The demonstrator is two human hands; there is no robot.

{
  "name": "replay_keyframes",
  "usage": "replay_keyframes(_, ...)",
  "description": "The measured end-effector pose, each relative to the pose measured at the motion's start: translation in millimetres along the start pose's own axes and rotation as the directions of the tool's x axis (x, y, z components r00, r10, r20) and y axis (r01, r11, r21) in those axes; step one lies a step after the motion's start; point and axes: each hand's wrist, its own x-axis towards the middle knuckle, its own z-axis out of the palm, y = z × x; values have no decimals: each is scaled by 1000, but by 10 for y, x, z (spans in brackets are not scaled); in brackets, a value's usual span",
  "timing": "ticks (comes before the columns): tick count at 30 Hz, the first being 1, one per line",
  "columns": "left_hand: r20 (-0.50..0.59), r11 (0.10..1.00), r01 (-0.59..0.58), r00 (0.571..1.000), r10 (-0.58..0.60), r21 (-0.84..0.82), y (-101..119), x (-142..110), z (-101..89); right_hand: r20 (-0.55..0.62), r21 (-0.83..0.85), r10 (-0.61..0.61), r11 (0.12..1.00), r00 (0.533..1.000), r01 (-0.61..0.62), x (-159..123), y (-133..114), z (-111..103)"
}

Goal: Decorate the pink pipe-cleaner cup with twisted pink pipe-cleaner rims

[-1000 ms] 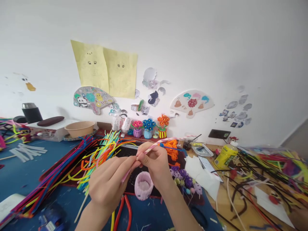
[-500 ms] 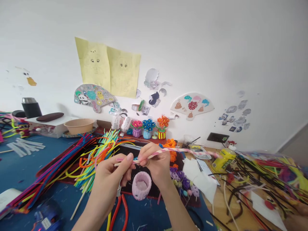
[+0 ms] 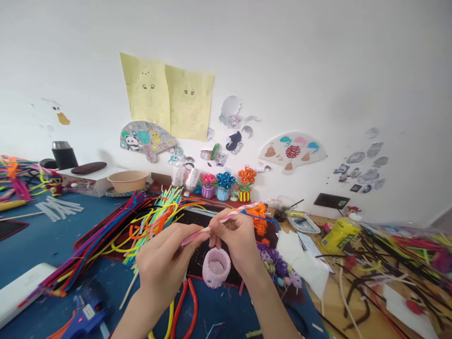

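Between my two hands runs a pink-and-white twist of pipe cleaners [image 3: 237, 213]. My left hand [image 3: 158, 259] pinches its near pink end between thumb and fingers. Close beside it, my right hand [image 3: 237, 240] grips the twist, whose free length passes back over that hand toward the right. Below my hands stands a small pale pink pot [image 3: 216, 275] with a ribbed fuzzy side and a hollow top. Red-handled pliers [image 3: 192, 308] lie to the left of the pot, their jaws partly hidden behind my left hand.
Bundled coloured pipe cleaners [image 3: 155, 226] lie left of my hands. A blue glue gun [image 3: 86, 313] is at front left. Small flower pots [image 3: 225, 187] stand along the wall. To the right are purple flowers [image 3: 280, 266], a yellow bottle [image 3: 341, 233] and loose black pipe cleaners [image 3: 358, 287].
My view has swung slightly left. My left hand has turned, its fingers now folded over the pink end, and the hands are closer together. The twist's free end points more steeply away.
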Motion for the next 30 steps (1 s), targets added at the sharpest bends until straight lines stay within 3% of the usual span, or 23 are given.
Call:
replay_keyframes(3, 19, 985, 163, 987, -163, -53, 23, -17, -10, -8, -27, -54, 998, 999, 54, -12, -7, -9)
replay_keyframes(5, 57, 935, 324, 946, -319, -140, 45, -14, -7, -9, -52, -133, 990, 991, 133, -30, -19, -8)
replay_keyframes(7, 151, 812, 523, 852, -501, -257, 80, 11, 0, -4, -80, -245, 967, 970, 244, -52, -39, -10)
replay_keyframes(10, 342, 521, 752, 653, -676, -404, 143, 67, 6, 34, -157, -420, 894, 907, 420, -81, -79, -36)
replay_keyframes(12, 396, 419, 796, 589, -705, -438, 170, 94, 5, 61, -184, -466, 864, 883, 468, -88, -104, -59)
replay_keyframes(14, 363, 474, 782, 613, -701, -406, 173, 105, 4, 72, -148, -399, 902, 914, 405, -81, -116, -70)
replay_keyframes(18, 200, 763, 592, 806, -557, -259, 134, 95, 8, 76, -40, -93, 995, 993, 96, -42, -97, -15)
replay_keyframes(20, 145, 837, 507, 862, -486, -205, 116, 90, 2, 63, -30, -16, 999, 998, 18, -25, -85, 26)
replay_keyframes(21, 150, 850, 492, 870, -470, -190, 110, 91, -7, 54, -32, -4, 999, 999, 5, -20, -84, 39)
replay_keyframes(23, 241, 837, 514, 850, -468, -188, 101, 100, -41, 36, -44, 5, 999, 999, -3, -18, -94, 38)
replay_keyframes(25, 352, 787, 583, 793, -497, -202, 85, 120, -92, 34, -70, 19, 997, 999, -17, -23, -117, 3)
replay_keyframes(28, 489, 676, 700, 684, -542, -230, 32, 160, -172, 79, -109, 70, 992, 994, -61, -31, -147, -74)
replay_keyframes(30, 629, 564, 787, 576, -522, -251, -13, 182, -203, 133, -105, 110, 990, 985, -96, -31, -151, -110)
